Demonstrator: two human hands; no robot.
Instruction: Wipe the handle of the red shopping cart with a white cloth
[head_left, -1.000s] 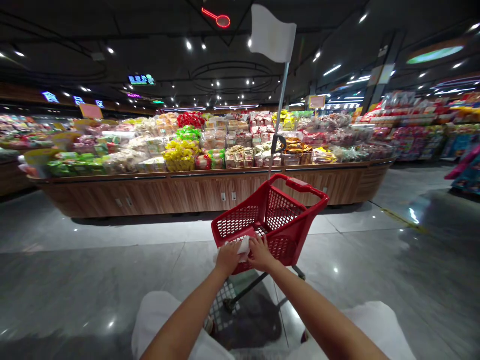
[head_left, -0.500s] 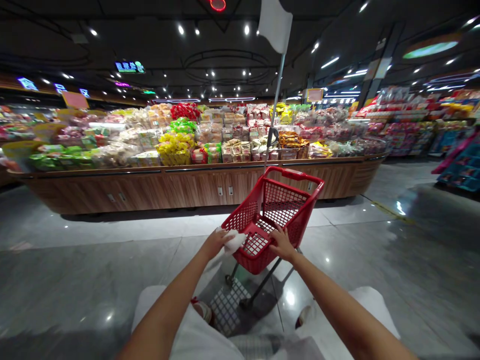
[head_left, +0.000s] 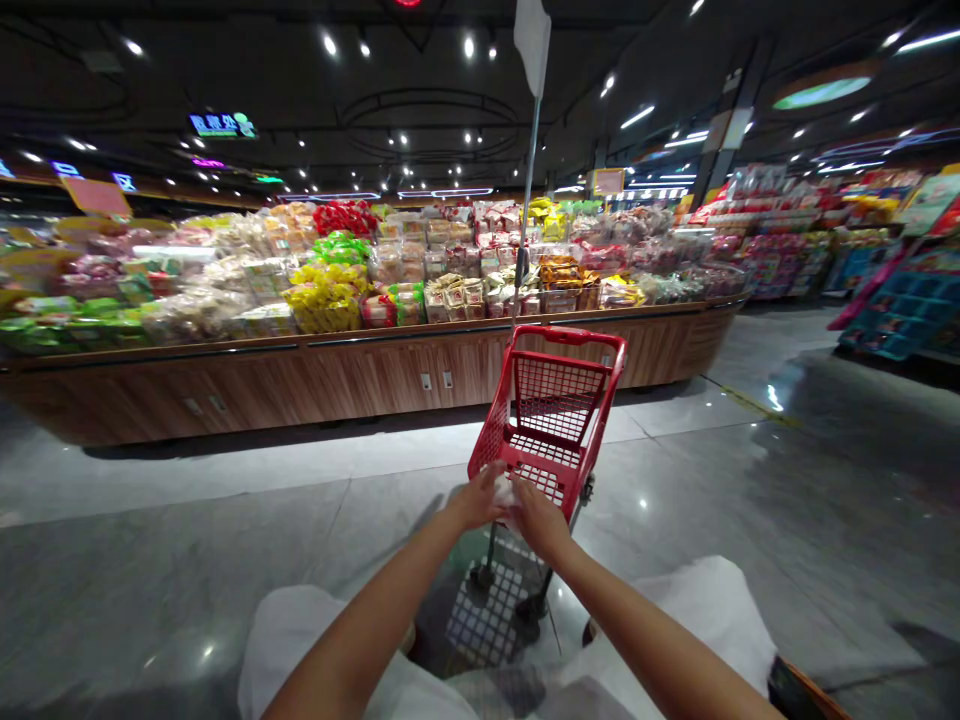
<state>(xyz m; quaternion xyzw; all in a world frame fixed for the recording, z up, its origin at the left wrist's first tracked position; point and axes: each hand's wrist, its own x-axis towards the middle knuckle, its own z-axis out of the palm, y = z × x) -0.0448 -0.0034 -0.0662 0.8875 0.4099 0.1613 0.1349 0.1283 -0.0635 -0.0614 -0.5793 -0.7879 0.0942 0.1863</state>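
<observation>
"Where's the white cloth (head_left: 505, 491)?"
"Just below frame centre, between left hand (head_left: 478, 498) and right hand (head_left: 538, 516), at the near end of the red cart (head_left: 546, 452)."
"Each grip?"
"Both touch cloth; whether closed, I can't tell."

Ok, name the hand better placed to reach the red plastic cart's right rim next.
Probably the right hand: it sits nearer that side of the red plastic shopping cart, while the left hand is farther left, past the crumpled white cloth.
</observation>
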